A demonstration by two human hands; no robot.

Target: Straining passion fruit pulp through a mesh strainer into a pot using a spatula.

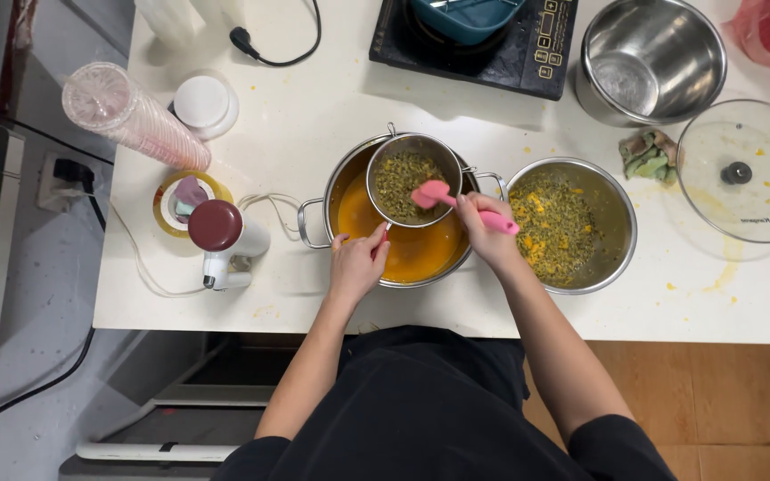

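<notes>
A steel pot (314,223) of orange liquid stands near the table's front edge. Over it rests a metal strainer (413,180) filled with greenish-yellow pulp. My left hand (356,264) grips the strainer's handle at the pot's near rim. My right hand (487,230) holds a pink spatula (456,203), whose blade lies on the pulp inside the strainer. A steel bowl (621,223) of the same pulp sits right of the pot, beside my right hand.
An empty steel bowl (652,61) and a glass lid (745,171) lie at the right. An induction cooker (528,49) with a blue pot is at the back. A stack of plastic cups (134,116), a tape roll (169,198) and a white blender (225,240) are left.
</notes>
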